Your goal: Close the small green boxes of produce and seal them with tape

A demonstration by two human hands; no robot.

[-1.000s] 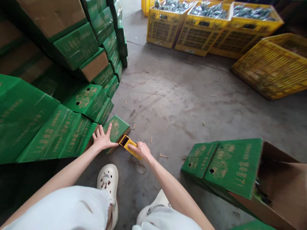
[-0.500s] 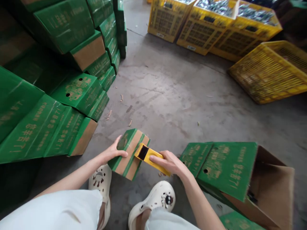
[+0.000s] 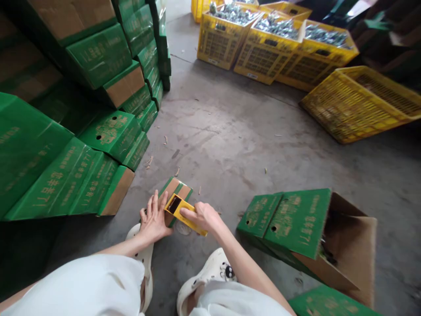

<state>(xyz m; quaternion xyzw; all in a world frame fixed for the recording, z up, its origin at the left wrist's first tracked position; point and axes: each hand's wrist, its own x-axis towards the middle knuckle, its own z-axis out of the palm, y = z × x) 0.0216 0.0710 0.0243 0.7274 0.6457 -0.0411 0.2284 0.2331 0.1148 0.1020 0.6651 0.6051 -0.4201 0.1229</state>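
Carton (image 3: 180, 188), green with brown bands, lies on the near floor (image 3: 223, 145), work on it seemingly under way; left hand (image 3: 154, 219) rests on its left part, fingers spread; right hand (image 3: 205, 216) wraps its fingers round one yellow handheld tool (image 3: 188, 214) at the carton, contact unclear; stacked cartons (image 3: 101, 55) at left look done, too overlapped to count; one open carton (image 3: 302, 219) at right seems left to close; far, three filled crates (image 3: 253, 59) front a row, one tilted crate (image 3: 345, 105) right.

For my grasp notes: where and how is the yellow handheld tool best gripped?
Yellow handheld tool: likely its rear half, from the right, thumb on top, as the right hand does; the long body's dark-windowed end points left, over the carton.
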